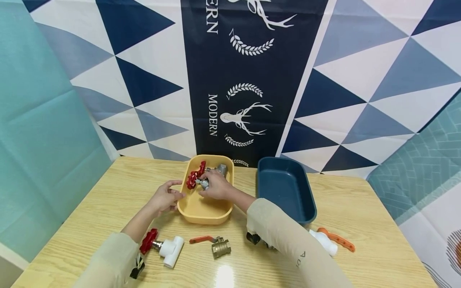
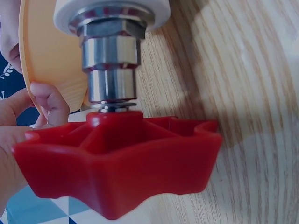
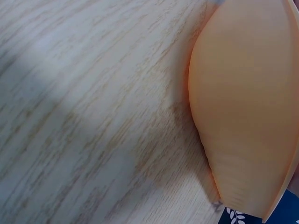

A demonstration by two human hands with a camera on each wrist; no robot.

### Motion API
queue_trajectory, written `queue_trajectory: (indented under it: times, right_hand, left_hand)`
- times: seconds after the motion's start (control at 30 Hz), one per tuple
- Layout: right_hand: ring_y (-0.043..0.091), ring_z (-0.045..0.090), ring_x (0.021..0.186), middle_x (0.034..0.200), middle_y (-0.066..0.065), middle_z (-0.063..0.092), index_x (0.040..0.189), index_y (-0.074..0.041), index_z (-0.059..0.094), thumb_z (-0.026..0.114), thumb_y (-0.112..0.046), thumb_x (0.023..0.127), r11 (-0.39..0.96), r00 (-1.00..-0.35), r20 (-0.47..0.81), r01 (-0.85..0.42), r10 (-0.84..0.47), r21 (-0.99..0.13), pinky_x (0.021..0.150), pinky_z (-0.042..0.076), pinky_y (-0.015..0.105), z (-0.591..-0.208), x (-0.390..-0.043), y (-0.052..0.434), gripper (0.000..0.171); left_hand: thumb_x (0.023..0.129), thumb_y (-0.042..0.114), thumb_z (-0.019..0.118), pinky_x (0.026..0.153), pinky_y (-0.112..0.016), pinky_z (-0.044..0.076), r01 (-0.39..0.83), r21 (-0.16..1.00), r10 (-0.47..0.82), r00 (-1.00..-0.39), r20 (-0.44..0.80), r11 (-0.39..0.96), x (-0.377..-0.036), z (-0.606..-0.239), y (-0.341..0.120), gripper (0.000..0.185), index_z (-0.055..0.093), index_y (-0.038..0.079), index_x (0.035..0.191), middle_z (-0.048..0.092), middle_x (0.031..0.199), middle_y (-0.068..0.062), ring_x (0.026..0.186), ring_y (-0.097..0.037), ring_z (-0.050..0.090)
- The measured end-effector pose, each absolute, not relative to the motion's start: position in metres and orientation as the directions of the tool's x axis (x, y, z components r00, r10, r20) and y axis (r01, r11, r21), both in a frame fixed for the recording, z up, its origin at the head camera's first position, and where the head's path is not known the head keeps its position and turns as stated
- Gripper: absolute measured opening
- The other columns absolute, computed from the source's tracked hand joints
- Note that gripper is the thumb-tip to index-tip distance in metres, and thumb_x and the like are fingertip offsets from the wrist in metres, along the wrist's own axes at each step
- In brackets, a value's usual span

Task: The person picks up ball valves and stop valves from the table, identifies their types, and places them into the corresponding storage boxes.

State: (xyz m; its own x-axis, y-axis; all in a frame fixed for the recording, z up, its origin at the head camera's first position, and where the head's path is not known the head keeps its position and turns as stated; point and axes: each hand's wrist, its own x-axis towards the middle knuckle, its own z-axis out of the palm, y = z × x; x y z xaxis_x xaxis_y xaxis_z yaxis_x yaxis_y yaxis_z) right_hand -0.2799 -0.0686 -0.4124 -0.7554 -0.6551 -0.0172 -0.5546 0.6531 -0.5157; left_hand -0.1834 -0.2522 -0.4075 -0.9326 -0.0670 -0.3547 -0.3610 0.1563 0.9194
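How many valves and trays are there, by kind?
Red handwheel valves: 2, metal one gripped by right hand over yellow tray, white one on table
Orange lever valves: 2, brass, white
Trays: 2, yellow tray, blue
Total: 6

The word "MODERN" is printed in white, running vertically, on the dark blue centre panel of the backdrop cloth [image 1: 252,80], beside a white deer-head emblem [image 1: 245,118]. At the frame's top the same word shows cut off, as "ERN".
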Motion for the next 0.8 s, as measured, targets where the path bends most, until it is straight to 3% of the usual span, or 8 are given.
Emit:
queue_trajectory:
  times: [0.8]
  right_hand:
    - [0.027, 0.048, 0.117, 0.116, 0.011, 0.057, 0.115, -0.006, 0.06, 0.075, -0.029, 0.075, 0.667, -0.749, -0.038, -0.565, -0.662, -0.485, 0.105, 0.037, 0.038, -0.413, -0.2817, -0.0713, 0.049]
  left_hand:
    - [0.09, 0.005, 0.058, 0.053, -0.022, 0.045, -0.357, 0.919, -0.058, -0.934, -0.353, 0.169, -0.1816, -0.4023, -0.2527, 0.056, 0.033, 0.005, 0.14, 0.052, 0.095, -0.009, 0.062, -0.012, 0.052]
